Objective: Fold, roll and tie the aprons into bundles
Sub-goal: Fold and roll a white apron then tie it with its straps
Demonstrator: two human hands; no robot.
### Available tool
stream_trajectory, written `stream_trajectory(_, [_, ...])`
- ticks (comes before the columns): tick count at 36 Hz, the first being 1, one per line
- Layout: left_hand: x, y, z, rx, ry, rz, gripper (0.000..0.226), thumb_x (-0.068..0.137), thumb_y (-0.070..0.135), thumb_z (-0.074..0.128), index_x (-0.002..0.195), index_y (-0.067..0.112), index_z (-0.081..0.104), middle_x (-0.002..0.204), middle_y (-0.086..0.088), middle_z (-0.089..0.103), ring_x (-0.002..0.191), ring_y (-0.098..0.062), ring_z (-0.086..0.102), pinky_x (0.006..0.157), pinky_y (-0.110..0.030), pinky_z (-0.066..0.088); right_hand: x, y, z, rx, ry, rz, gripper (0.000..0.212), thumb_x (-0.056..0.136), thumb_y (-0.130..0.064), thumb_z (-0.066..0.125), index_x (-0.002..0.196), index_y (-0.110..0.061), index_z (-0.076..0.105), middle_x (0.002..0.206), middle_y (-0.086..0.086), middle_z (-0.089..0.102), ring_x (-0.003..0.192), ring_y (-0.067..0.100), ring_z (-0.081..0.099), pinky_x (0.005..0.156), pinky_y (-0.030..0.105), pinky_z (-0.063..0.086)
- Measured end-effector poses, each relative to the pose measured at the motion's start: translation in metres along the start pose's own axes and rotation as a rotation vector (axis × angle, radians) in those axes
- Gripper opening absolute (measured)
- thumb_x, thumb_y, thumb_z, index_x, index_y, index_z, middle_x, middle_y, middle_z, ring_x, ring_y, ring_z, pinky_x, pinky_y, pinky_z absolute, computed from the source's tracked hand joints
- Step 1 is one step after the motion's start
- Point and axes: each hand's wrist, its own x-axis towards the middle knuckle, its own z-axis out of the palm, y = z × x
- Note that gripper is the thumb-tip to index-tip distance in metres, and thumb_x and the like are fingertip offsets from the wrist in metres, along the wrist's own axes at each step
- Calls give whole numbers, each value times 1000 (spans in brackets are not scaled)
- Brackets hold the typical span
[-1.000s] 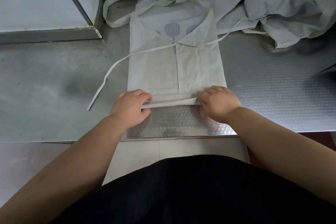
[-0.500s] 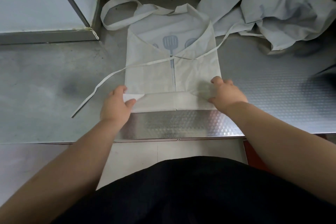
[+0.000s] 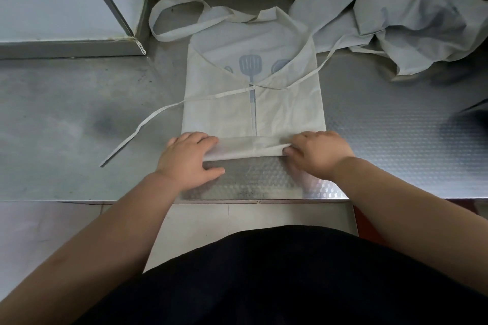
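Observation:
A pale apron (image 3: 277,105) lies flat on the steel table (image 3: 396,134), its sides folded in to a narrow strip, a blue spatula print showing near the top. Its near end is turned over into a low roll (image 3: 250,149). My left hand (image 3: 188,159) presses on the roll's left end, fingers over the cloth. My right hand (image 3: 318,154) pinches the roll's right end. A waist tie (image 3: 148,124) trails off to the left across the table. The neck loop (image 3: 179,18) lies at the far end.
A heap of several loose pale aprons (image 3: 409,16) sits at the far right. A raised wall ledge (image 3: 66,47) borders the table at the far left. The table's front edge (image 3: 258,199) runs just below my hands.
The near end of the apron has been turned over again, making a thicker roll. Both hands have shifted back onto the roll's ends.

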Motion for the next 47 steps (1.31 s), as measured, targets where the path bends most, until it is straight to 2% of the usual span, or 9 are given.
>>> stream_trajectory(4, [2,2,-22,-386,-70,-175,28,85,39,55,102,25,71,99,4,69,96,-18,62,80,-26,43,0,13,-18,188,-145,61,42,83,-69,44,74,-28,45,77,-8,55,79,19,55,65,31,43])
stream_trajectory(9, [14,-11,-31,-633,-266,-338,12,87,27,64,89,18,72,91,-6,69,85,-19,59,77,-29,42,11,25,-24,238,-223,85,29,87,-50,53,88,-21,53,92,-1,58,85,20,51,70,30,42])
stream_trajectory(16, [19,-6,-12,-504,27,-543,24,88,28,62,111,20,58,102,-1,59,92,-24,54,71,-29,40,14,24,-12,105,-6,218,36,96,-40,42,126,-20,41,107,7,62,98,29,58,77,34,38])
stream_trajectory(23, [9,18,15,-117,233,-68,44,83,18,37,115,17,67,124,-11,60,109,-39,56,90,-42,43,9,5,0,-235,64,-46,48,94,-14,37,139,-29,36,152,5,16,140,33,10,115,47,-9])
stream_trajectory(30, [-1,22,12,-63,-12,-60,91,65,80,36,138,25,43,144,5,36,131,-20,36,109,-36,25,14,21,11,8,-117,-112,77,87,-66,40,149,-28,16,157,-1,13,143,21,18,119,35,6])
stream_trajectory(35, [7,23,0,-32,23,-70,82,55,77,43,124,36,55,125,14,54,117,-16,47,96,-32,29,20,24,-5,-31,16,-149,48,92,-57,33,121,-23,53,115,0,61,105,25,58,87,34,44])
stream_trajectory(39, [13,21,-14,-362,5,-193,41,70,60,52,96,34,71,93,12,69,95,-13,62,85,-30,47,24,37,-23,71,-84,-108,46,90,-61,36,103,-22,58,85,-3,57,93,24,59,65,30,40])
stream_trajectory(43, [29,14,-32,-448,-145,-304,21,87,43,60,94,28,73,79,4,68,74,-12,60,65,-27,42,40,45,-36,108,-162,-50,49,92,-61,34,111,-21,55,97,1,57,96,22,53,69,30,37])
stream_trajectory(47, [40,10,-30,-440,-113,-343,29,97,34,48,116,20,66,114,-2,66,107,-22,58,88,-29,40,53,44,-35,6,-133,34,44,98,-54,27,119,-21,48,115,5,59,107,26,54,79,35,36])
